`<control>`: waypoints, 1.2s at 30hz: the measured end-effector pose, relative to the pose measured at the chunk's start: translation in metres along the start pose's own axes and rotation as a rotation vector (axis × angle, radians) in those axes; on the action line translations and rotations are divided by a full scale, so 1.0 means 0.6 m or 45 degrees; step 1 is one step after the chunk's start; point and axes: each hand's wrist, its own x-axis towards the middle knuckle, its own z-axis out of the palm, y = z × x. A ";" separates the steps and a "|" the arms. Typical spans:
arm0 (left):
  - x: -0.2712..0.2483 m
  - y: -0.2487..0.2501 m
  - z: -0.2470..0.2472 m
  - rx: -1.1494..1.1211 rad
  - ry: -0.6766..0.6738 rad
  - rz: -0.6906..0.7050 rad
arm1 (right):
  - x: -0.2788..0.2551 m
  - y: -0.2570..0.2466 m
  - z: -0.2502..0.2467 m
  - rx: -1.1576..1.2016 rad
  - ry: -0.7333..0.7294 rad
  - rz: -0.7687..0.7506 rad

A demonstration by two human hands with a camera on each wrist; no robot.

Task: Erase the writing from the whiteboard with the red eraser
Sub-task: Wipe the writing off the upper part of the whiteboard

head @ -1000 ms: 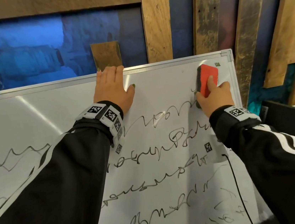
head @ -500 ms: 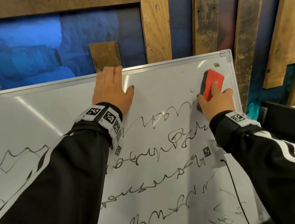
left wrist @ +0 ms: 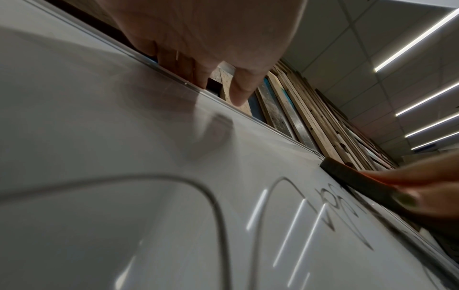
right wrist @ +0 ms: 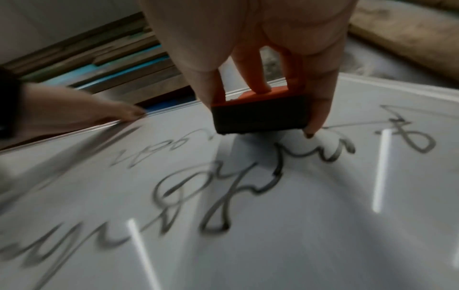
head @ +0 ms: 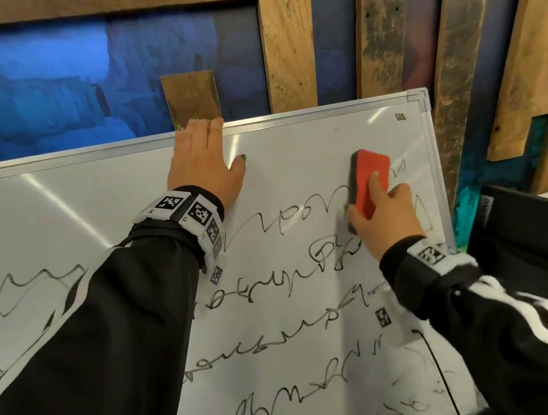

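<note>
Here right hand [head: 388, 219] grips red eraser [head: 370, 176]; left hand [head: 202, 168] flat at whiteboard [head: 91, 195] top edge.

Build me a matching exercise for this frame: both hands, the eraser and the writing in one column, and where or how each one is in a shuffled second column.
Column one:
1. left hand
2. right hand
3. eraser
4. writing

Column two:
a. holds the eraser
b. black lines across the whiteboard, below a bare top strip
c. rests on the board's top edge
d. red back, dark felt against the board

Pairs: 1-c, 2-a, 3-d, 4-b.
</note>
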 end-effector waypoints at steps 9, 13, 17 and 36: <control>0.000 0.001 -0.006 0.008 -0.023 0.007 | 0.012 0.029 -0.019 -0.123 0.018 -0.051; -0.001 0.000 -0.005 0.002 -0.015 0.006 | -0.028 0.022 0.006 -0.093 -0.044 -0.144; -0.003 0.000 -0.008 0.005 -0.032 0.010 | -0.014 0.032 0.004 -0.123 -0.008 -0.111; -0.002 -0.002 0.000 0.000 0.011 0.015 | 0.063 0.073 -0.056 -0.102 0.013 0.149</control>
